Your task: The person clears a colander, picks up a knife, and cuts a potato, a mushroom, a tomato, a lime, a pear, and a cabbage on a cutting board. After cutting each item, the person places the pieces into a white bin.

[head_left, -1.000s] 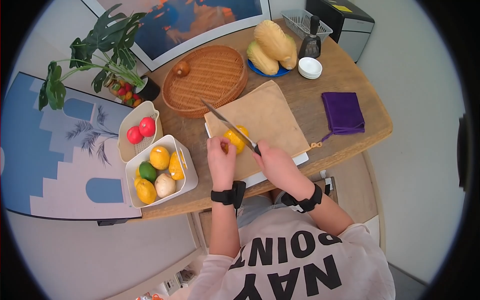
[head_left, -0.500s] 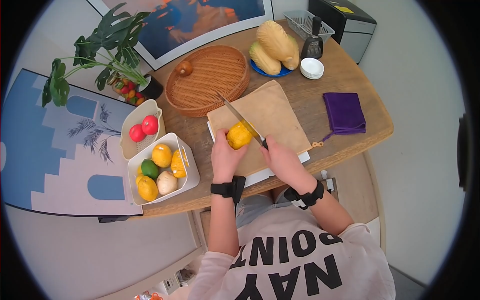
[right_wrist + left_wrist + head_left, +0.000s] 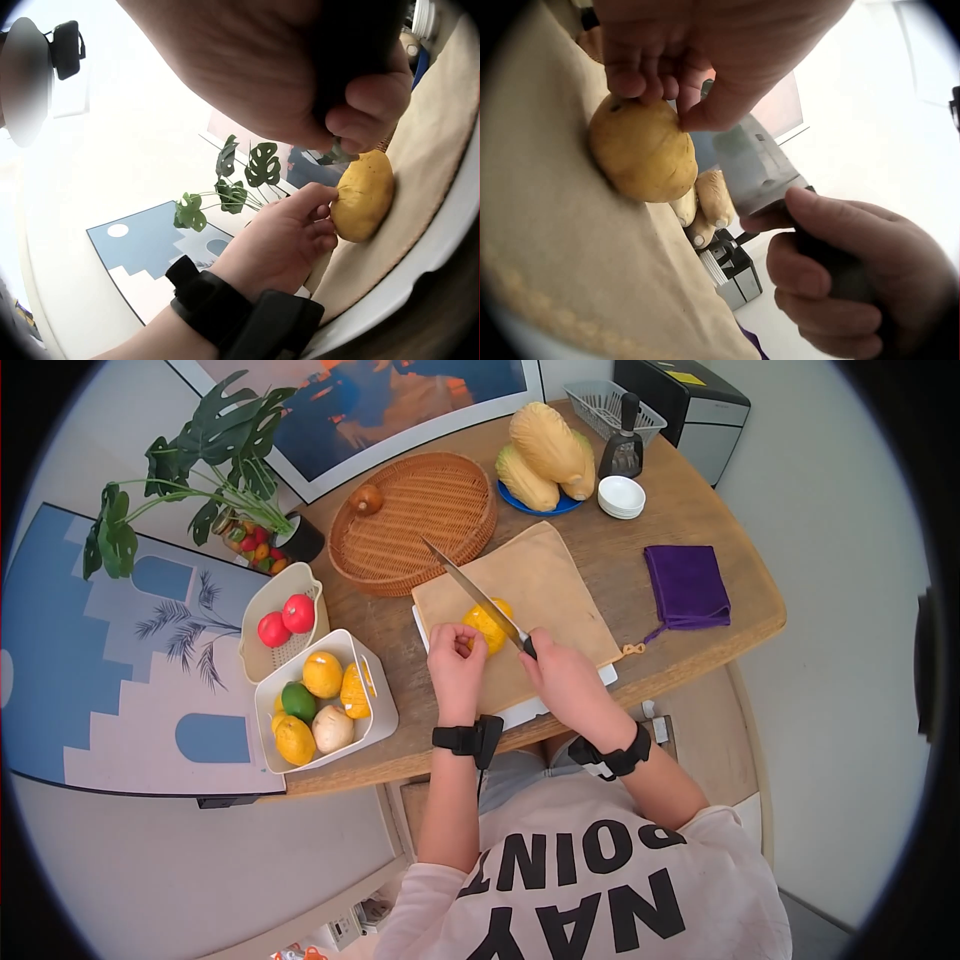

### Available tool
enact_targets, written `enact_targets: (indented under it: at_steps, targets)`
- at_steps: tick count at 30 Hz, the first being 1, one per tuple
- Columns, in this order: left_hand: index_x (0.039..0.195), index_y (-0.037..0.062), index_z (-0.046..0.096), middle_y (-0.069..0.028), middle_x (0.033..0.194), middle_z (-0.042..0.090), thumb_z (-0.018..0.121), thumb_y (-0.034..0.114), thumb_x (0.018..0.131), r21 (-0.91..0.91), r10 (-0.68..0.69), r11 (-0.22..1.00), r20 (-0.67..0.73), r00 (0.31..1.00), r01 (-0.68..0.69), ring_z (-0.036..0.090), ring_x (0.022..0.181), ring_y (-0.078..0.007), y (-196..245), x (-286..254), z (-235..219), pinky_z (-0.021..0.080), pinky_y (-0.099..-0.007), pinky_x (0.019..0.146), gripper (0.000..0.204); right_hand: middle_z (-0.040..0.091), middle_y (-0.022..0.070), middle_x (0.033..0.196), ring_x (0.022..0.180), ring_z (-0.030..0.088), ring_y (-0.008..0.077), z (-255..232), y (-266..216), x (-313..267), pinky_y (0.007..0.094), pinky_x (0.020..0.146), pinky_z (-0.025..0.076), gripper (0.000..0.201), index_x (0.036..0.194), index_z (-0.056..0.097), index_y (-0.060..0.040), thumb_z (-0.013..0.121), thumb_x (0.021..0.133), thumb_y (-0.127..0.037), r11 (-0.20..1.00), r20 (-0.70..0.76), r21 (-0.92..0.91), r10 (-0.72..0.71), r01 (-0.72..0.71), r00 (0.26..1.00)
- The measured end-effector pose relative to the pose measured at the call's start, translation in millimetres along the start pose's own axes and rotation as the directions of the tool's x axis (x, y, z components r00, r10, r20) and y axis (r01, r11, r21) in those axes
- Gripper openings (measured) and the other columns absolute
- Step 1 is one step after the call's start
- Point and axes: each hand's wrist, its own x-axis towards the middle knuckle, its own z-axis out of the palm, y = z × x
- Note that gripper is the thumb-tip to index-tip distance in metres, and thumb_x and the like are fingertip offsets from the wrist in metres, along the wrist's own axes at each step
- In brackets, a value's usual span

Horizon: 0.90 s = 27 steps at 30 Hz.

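Note:
A yellow fruit (image 3: 494, 622) lies on the tan cloth-covered board (image 3: 550, 590). At its near left side the left hand (image 3: 457, 672) has curled fingers. Thumb and fingertips pinch at the end of the fruit (image 3: 641, 154) in the left wrist view, and the right wrist view shows the same contact by the left hand (image 3: 274, 244). The right hand (image 3: 577, 688) grips a knife (image 3: 465, 585) by its black handle, the blade slanting up and left over the fruit. Whether the blade touches the skin is hard to tell.
Left of the board stand a white bin (image 3: 376, 718) of fruit and a cream basket (image 3: 262, 604) with red fruit. Behind are a round wicker tray (image 3: 430, 510), cabbages (image 3: 548, 445) on a blue plate and white bowls (image 3: 621, 497). A purple cloth (image 3: 688, 588) lies right.
The left hand held the fruit's side with spread thumb and fingers half a second ago; its fingers are now curled at the near end. The knife has shifted right since one second ago.

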Motion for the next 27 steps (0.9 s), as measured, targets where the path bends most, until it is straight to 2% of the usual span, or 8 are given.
enact_targets:
  at_steps: [3, 6, 9, 12, 18, 21, 24, 27]
  targets:
    - [0.086, -0.0005, 0.062, -0.0063, 0.083, 0.057, 0.071, -0.001, 0.081, 0.054, -0.024, 0.998, -0.027, 0.999, 0.026, 0.054, 0.064, -0.0138, 3, 0, 0, 0.049, -0.0277, 0.062, 0.010, 0.065, 0.0248, 0.073, 0.072, 0.064, 0.0454, 0, -5, -4, 0.0534, 0.062, 0.050, 0.023, 0.102, 0.048, -0.0009, 0.059, 0.099, -0.021, 0.997, -0.090, 0.028, -0.073, 0.076, 0.993]
    - [0.085, -0.0007, 0.061, -0.0072, 0.082, 0.057, 0.070, -0.001, 0.081, 0.080, -0.034, 0.996, -0.009, 0.999, 0.035, 0.055, 0.064, -0.0148, 7, 1, -2, 0.049, -0.0286, 0.062, 0.010, 0.065, 0.0215, 0.073, 0.071, 0.066, 0.0426, 8, 6, -1, 0.0516, 0.061, 0.052, 0.022, 0.099, 0.047, -0.0001, 0.056, 0.099, -0.020, 0.991, -0.014, -0.082, -0.104, 0.102, 0.995]
    - [0.084, -0.0009, 0.060, -0.0083, 0.081, 0.058, 0.069, -0.002, 0.080, 0.107, 0.016, 0.994, -0.010, 1.000, -0.015, 0.056, 0.064, -0.0161, 7, 0, -3, 0.050, -0.0293, 0.062, 0.010, 0.065, 0.0211, 0.073, 0.071, 0.066, 0.0419, -1, -3, -2, 0.0517, 0.061, 0.052, 0.022, 0.099, 0.047, 0.0001, 0.056, 0.099, -0.020, 0.997, 0.032, -0.067, -0.036, 0.038, 0.999]
    - [0.085, -0.0010, 0.060, -0.0088, 0.081, 0.058, 0.068, -0.003, 0.079, 0.098, 0.008, 0.995, -0.004, 1.000, -0.008, 0.056, 0.065, -0.0167, 6, -1, -4, 0.050, -0.0296, 0.062, 0.011, 0.065, 0.0209, 0.072, 0.070, 0.066, 0.0417, -3, -9, -6, 0.0514, 0.060, 0.052, 0.022, 0.098, 0.047, 0.0003, 0.057, 0.099, -0.019, 0.997, -0.047, -0.006, -0.082, 0.082, 0.996]
    - [0.085, -0.0010, 0.060, -0.0090, 0.082, 0.058, 0.069, -0.003, 0.077, 0.102, 0.003, 0.995, 0.004, 1.000, -0.003, 0.058, 0.065, -0.0169, 9, -2, -6, 0.051, -0.0296, 0.063, 0.012, 0.064, 0.0211, 0.072, 0.070, 0.065, 0.0430, 5, 0, -2, 0.0520, 0.060, 0.050, 0.022, 0.099, 0.047, -0.0016, 0.060, 0.098, -0.019, 0.997, 0.000, -0.042, -0.068, 0.068, 0.998]
    - [0.085, -0.0005, 0.063, -0.0056, 0.079, 0.061, 0.070, -0.001, 0.079, 0.120, -0.034, 0.992, -0.009, 0.999, 0.035, 0.059, 0.067, -0.0134, 10, -4, -7, 0.051, -0.0277, 0.066, 0.010, 0.063, 0.0203, 0.071, 0.071, 0.065, 0.0427, 2, -12, -5, 0.0520, 0.060, 0.050, 0.022, 0.099, 0.047, -0.0015, 0.060, 0.098, -0.019, 0.991, -0.088, -0.012, -0.137, 0.136, 0.987]
    - [0.084, -0.0005, 0.063, -0.0053, 0.078, 0.062, 0.070, -0.001, 0.078, 0.119, -0.056, 0.991, -0.011, 0.998, 0.056, 0.059, 0.067, -0.0133, 10, -4, -9, 0.051, -0.0276, 0.066, 0.009, 0.064, 0.0201, 0.072, 0.071, 0.065, 0.0424, 11, -4, -3, 0.0518, 0.060, 0.050, 0.022, 0.099, 0.047, -0.0014, 0.059, 0.098, -0.019, 0.991, 0.007, -0.088, -0.097, 0.097, 0.995]
    - [0.085, 0.0002, 0.063, -0.0049, 0.077, 0.062, 0.070, -0.001, 0.078, 0.105, -0.044, 0.993, 0.000, 0.999, 0.044, 0.059, 0.067, -0.0131, 10, -4, -11, 0.051, -0.0273, 0.066, 0.010, 0.064, 0.0205, 0.072, 0.071, 0.065, 0.0423, 11, 0, -5, 0.0514, 0.061, 0.051, 0.022, 0.099, 0.047, -0.0011, 0.059, 0.098, -0.019, 0.989, -0.019, -0.068, -0.133, 0.132, 0.991]
